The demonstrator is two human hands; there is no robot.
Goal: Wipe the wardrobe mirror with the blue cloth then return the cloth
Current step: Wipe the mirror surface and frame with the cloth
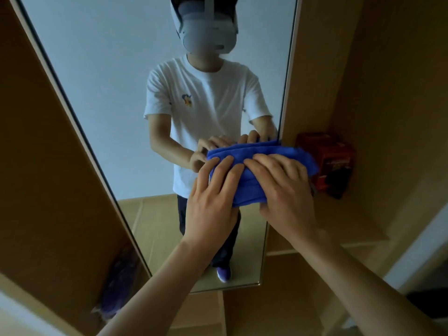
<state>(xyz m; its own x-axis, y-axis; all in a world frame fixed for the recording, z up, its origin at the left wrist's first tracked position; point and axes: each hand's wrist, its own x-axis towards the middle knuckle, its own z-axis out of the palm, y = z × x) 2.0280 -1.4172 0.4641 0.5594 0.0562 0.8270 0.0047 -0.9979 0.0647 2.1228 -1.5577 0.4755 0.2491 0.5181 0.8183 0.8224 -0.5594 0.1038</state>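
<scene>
A tall wardrobe mirror (pixel 116 76) with a thin frame fills the middle of the head view and reflects a person in a white T-shirt. A folded blue cloth (pixel 252 183) lies flat against the glass near the mirror's right edge, its right end reaching past the frame. My left hand (pixel 213 197) presses on the cloth's left part with straight fingers. My right hand (pixel 283 190) lies over the cloth's right part, fingers spread flat on it. The cloth's lower middle is hidden under both hands.
A red and black box (pixel 332 163) stands on a wooden shelf (pixel 349 224) just right of the mirror, close to my right hand. A wooden wardrobe panel (pixel 48 166) runs along the mirror's left side. A white wall edge (pixel 421 248) shows at lower right.
</scene>
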